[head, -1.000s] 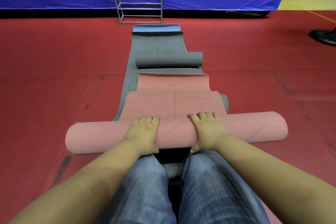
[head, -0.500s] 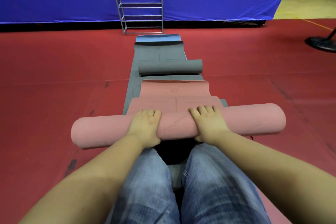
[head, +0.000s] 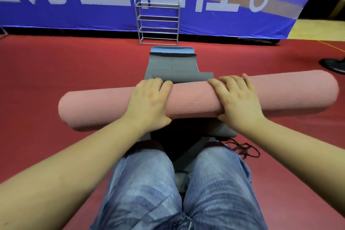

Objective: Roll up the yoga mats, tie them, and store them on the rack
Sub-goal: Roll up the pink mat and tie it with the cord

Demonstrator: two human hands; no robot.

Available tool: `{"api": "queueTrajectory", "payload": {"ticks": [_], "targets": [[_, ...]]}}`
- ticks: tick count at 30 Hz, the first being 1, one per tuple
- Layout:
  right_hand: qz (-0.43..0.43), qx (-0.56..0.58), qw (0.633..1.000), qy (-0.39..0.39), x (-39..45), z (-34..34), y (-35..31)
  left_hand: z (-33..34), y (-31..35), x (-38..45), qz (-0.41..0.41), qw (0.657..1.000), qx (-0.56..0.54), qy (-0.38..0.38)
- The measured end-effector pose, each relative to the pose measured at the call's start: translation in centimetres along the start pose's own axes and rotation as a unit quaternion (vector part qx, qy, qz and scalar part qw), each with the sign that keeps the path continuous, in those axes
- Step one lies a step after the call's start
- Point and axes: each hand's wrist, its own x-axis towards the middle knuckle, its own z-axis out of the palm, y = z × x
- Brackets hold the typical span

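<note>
- Red floor covering (head: 56, 80) fills the frame around a kneeling person's jeans (head: 177, 192) at the bottom centre.
- Dark string (head: 244, 149) lies on the floor just right of the knees.
- At mid-frame, the left hand (head: 149, 102) and right hand (head: 237, 99) both grasp the rolled pink yoga mat (head: 194, 101), fingers curled over its top.
- Behind the roll lie a grey mat (head: 172, 67) and a blue mat (head: 171, 49).
- Farthest, a metal rack (head: 158, 22) stands against a blue banner (head: 56, 15).

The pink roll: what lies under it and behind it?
Under the pink roll lies a grey mat, running behind it toward the rack. Both hands rest on top. The roll covers the mat's middle.
</note>
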Motion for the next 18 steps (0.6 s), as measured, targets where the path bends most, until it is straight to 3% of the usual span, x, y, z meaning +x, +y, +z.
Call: {"api": "queueTrajectory", "payload": {"ticks": [9,18], "targets": [[0.066,0.061,0.996,0.013,-4.2,-7.7,-0.3,-7.3,2.3,-2.3,0.049,0.997,-0.018,0.053],[0.075,0.084,0.992,-0.058,-8.3,-11.5,-2.4,-9.9,4.1,-6.4,0.053,0.998,-0.012,-0.015]]}}
